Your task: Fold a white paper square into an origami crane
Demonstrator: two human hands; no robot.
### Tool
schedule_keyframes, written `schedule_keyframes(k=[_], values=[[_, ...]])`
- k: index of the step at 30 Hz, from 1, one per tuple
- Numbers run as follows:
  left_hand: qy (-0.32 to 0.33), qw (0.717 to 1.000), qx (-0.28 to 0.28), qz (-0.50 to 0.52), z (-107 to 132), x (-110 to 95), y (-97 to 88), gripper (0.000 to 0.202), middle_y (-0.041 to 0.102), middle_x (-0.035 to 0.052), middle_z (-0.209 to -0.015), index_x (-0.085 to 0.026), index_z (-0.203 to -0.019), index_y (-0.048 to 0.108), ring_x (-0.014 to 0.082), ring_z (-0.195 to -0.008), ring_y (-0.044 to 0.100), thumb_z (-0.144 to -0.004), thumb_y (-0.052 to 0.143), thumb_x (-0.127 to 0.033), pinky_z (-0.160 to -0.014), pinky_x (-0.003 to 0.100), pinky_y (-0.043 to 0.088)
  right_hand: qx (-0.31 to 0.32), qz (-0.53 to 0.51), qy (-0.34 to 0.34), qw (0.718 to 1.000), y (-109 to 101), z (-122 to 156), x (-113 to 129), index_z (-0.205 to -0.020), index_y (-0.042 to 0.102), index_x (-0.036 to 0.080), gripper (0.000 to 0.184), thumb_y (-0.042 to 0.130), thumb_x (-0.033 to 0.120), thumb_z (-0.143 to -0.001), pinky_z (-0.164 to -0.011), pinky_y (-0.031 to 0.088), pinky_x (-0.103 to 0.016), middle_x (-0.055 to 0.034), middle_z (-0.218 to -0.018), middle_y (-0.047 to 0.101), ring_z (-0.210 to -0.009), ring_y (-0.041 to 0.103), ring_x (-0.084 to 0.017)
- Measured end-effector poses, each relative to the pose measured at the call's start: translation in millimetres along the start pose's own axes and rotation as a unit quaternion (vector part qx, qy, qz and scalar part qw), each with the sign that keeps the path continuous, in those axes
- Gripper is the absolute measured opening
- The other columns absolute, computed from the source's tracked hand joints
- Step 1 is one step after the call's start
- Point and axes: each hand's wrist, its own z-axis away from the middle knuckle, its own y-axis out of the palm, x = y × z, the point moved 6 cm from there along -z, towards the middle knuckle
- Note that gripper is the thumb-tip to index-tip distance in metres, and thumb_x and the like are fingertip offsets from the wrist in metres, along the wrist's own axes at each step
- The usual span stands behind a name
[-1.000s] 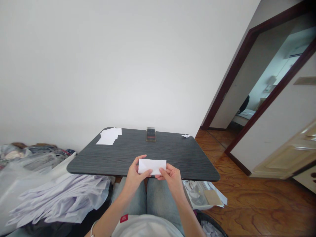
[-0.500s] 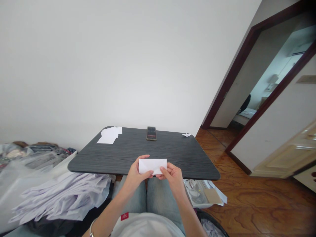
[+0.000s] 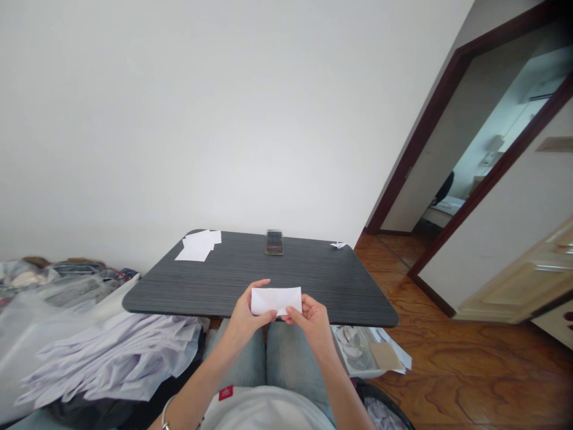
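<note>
A white folded sheet of paper (image 3: 276, 300) is held up over the near edge of the dark table, its long side running left to right. My left hand (image 3: 246, 312) grips its left end, thumb on the lower front edge and index finger reaching along the top. On the right, my right hand (image 3: 310, 315) pinches the lower right part, with its thumb pressed on the front. The fingers behind the paper are partly hidden.
The dark table (image 3: 201, 292) carries loose white sheets (image 3: 197, 246) at back left, a phone-like device (image 3: 274, 242) at back centre and a small folded paper piece (image 3: 338, 245) at back right. White cloth-like stacks (image 3: 120, 355) lie left; a bin (image 3: 358, 352) stands right.
My right thumb has slid slightly left along the paper's lower edge. The paper has tilted a little; both hands keep their hold.
</note>
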Motion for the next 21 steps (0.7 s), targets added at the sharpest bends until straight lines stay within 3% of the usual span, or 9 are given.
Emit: schedule_keyframes(k=[7,21], values=[[0.023,0.999,0.008,-0.021,-2.3,1.6,3.0,0.059,0.057,0.0004,-0.078,-0.015,-0.112,0.042,0.0122,-0.067,0.052,-0.058,0.065,-0.014,-0.061,0.021,0.042,0.014,-0.01,-0.013,1.0,7.0,-2.6,-3.5,-0.091,0.057,0.014,0.037,0.068,0.017,-0.056,-0.046,0.051,-0.023,-0.0008,-0.07,0.067,-0.05,0.058,-0.013],[0.05,0.998,0.001,-0.042,-5.0,3.3,1.2,0.059,0.056,-0.0001,-0.077,-0.014,-0.111,0.043,0.0121,-0.066,0.052,-0.057,0.065,-0.014,-0.06,0.021,0.041,0.013,-0.006,-0.03,0.999,8.4,-3.8,-4.7,-0.09,0.053,0.016,0.037,0.065,0.014,-0.055,-0.046,0.051,-0.023,-0.0006,-0.073,0.065,-0.054,0.059,-0.014]])
